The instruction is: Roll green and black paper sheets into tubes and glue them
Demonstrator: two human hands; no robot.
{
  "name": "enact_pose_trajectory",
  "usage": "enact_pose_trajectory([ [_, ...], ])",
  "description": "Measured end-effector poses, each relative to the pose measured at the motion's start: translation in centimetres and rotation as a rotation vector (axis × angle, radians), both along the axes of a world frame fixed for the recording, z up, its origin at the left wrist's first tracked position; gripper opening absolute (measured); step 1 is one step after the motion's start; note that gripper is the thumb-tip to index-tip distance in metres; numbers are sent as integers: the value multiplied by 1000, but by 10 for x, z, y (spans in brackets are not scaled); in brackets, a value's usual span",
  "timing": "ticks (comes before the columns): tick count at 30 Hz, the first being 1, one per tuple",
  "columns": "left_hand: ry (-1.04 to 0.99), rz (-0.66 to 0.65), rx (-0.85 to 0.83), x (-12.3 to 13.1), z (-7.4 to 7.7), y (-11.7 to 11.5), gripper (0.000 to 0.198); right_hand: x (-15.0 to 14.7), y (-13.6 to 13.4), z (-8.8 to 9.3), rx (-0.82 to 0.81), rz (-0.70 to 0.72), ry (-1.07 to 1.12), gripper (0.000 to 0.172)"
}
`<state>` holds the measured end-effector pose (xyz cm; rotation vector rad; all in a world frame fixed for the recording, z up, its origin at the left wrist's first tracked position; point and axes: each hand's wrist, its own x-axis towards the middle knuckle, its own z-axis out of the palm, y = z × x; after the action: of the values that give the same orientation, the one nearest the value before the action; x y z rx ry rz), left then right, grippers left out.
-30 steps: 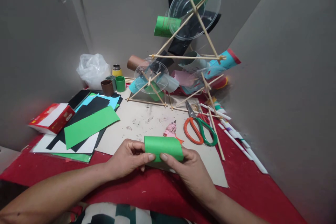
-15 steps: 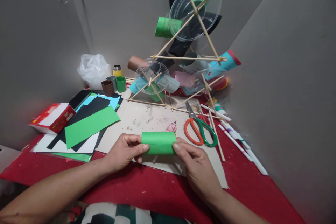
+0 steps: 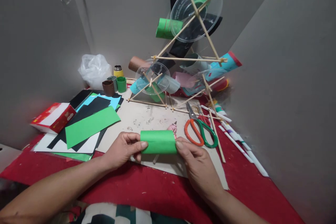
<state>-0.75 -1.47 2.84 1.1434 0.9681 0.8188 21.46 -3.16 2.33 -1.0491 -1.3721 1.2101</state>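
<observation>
A green paper tube (image 3: 158, 142) is held sideways in front of me, above the near part of a beige board (image 3: 147, 114). My left hand (image 3: 127, 149) pinches its left end, the thumb in front and the fingers behind. At the right end, my right hand (image 3: 193, 157) grips it between thumb and fingers. Just behind the tube lies a pinkish object with a dark tip (image 3: 172, 127), partly covered by it. Scissors (image 3: 199, 129) with one orange and one green handle rest to the right, partly open.
Coloured paper sheets (image 3: 91, 126) and a red box (image 3: 54, 117) lie on the left of the red-covered table (image 3: 147, 190). Stick triangles (image 3: 187, 58) with plastic lids and paper tubes rise at the back. White rolled sticks (image 3: 243, 143) line the right; small pots (image 3: 108, 87) stand behind.
Both hands still hold the green tube. Its left end has shifted slightly left and up, and the right thumb has moved a little at the right end.
</observation>
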Motion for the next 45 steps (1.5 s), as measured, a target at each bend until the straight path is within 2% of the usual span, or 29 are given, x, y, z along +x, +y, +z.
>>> enact_pose_trajectory([
  [6,-48,13,-17,2,0,1,28,-1,2,-1,7,-32,-1,21],
  [11,-93,-12,4,5,3,1,18,-2,0,-3,35,19,-27,19],
  [22,-112,8,-47,6,-3,-1,19,-6,-3,-2,85,79,-99,16],
  [33,-84,-31,41,6,-4,-3,19,-6,-3,-2,69,46,-91,14],
  [41,-105,14,80,6,-3,-2,27,0,0,-5,56,-39,-112,15],
  [45,-22,44,173,4,4,-4,34,1,1,-8,6,-52,-135,20],
])
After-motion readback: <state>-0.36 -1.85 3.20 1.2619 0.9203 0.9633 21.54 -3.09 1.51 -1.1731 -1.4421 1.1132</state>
